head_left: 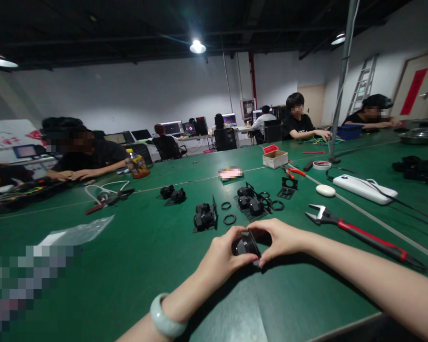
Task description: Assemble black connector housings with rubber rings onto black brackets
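Both my hands meet low on the green table (135, 266) around one small black cylindrical part on a bracket (245, 245). My left hand (224, 258), with a pale jade bangle (166, 319) on its wrist, wraps the part from the left. My right hand (278, 239) pinches its bracket from the right. Just beyond lie similar black bracket assemblies (204, 217) (250, 203) (174, 194) and loose black rings (230, 219) (277, 205).
A red-handled adjustable wrench (360, 232) lies to the right, with a white power bank (364, 188), a white oval object (325, 190), a tape roll (321, 165) and a small cardboard box (275, 158). A clear plastic bag (79, 232) lies left. Other people work along the table's far edges.
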